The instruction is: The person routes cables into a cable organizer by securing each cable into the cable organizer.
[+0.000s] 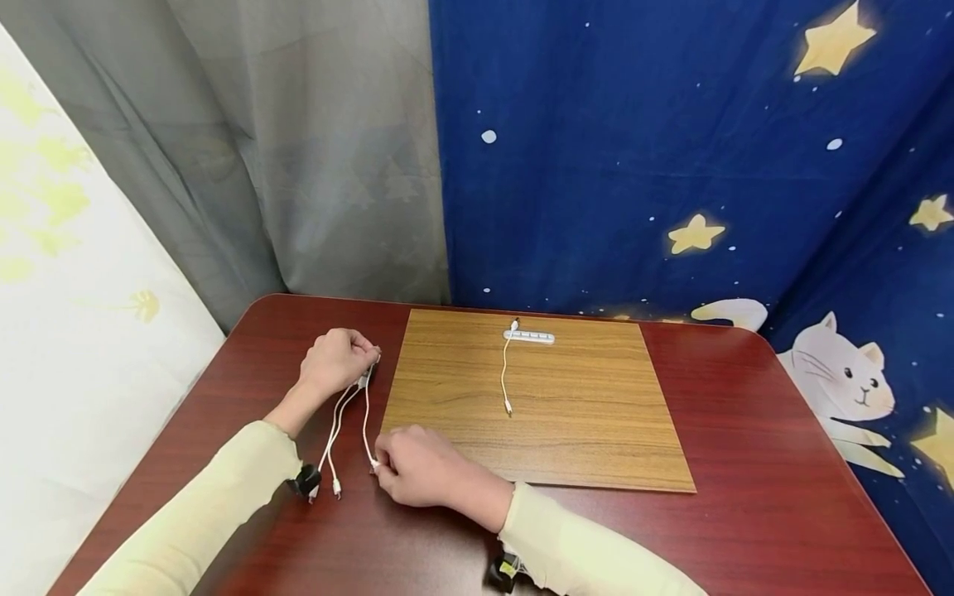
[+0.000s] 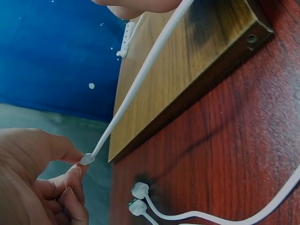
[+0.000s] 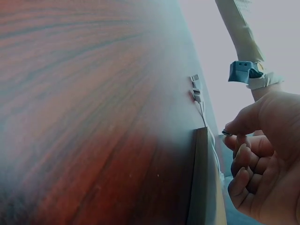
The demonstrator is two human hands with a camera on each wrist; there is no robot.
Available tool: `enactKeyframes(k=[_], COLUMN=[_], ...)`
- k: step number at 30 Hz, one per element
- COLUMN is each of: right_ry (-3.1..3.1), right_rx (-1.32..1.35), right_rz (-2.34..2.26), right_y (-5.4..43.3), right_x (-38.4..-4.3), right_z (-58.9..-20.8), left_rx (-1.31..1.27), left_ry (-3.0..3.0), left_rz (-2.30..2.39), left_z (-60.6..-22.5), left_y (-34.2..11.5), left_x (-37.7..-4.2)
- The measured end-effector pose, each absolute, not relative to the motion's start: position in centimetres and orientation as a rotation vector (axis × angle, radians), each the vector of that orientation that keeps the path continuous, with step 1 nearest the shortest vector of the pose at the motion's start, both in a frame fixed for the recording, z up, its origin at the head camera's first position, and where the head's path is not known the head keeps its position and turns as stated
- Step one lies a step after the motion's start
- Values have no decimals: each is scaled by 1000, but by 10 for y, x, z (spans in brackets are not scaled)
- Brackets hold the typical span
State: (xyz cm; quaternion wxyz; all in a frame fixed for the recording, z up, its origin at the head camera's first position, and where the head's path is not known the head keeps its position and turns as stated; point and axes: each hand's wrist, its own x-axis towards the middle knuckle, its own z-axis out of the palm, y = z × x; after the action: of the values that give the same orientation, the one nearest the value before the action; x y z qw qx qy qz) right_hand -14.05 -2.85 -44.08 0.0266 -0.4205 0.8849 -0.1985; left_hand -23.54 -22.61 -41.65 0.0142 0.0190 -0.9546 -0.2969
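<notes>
A white charging cable (image 1: 366, 418) runs between my two hands, drawn fairly straight in the left wrist view. My left hand (image 1: 337, 362) pinches its far plug (image 2: 87, 159) between thumb and fingertips, left of the wooden board. Near the board's front left corner, my right hand (image 1: 421, 465) pinches the near end; in the right wrist view only a bit of that connector (image 3: 226, 133) shows between the fingertips. Two more white cables (image 1: 333, 434) lie on the table beneath and beside the left hand, their plugs (image 2: 140, 190) close together.
A light wooden board (image 1: 589, 414) lies on the dark red table (image 1: 745, 463). Near its back edge sits a white slotted cable holder (image 1: 535, 338); another short white cable (image 1: 504, 372) is at its left end and trails forward. Curtains (image 1: 581, 165) hang behind the table.
</notes>
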Motion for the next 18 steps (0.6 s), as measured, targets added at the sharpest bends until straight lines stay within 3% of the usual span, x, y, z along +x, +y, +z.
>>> enactKeyframes(k=[18], right_ry=[2739], right_rx=[-1230], right_rz=[-666], right_y=[-14], right_x=[-144], right_z=[-434], left_rx=[70], left_ry=[-2883], left_rz=[-968], left_z=[-410], left_y=[-215], left_x=[-239])
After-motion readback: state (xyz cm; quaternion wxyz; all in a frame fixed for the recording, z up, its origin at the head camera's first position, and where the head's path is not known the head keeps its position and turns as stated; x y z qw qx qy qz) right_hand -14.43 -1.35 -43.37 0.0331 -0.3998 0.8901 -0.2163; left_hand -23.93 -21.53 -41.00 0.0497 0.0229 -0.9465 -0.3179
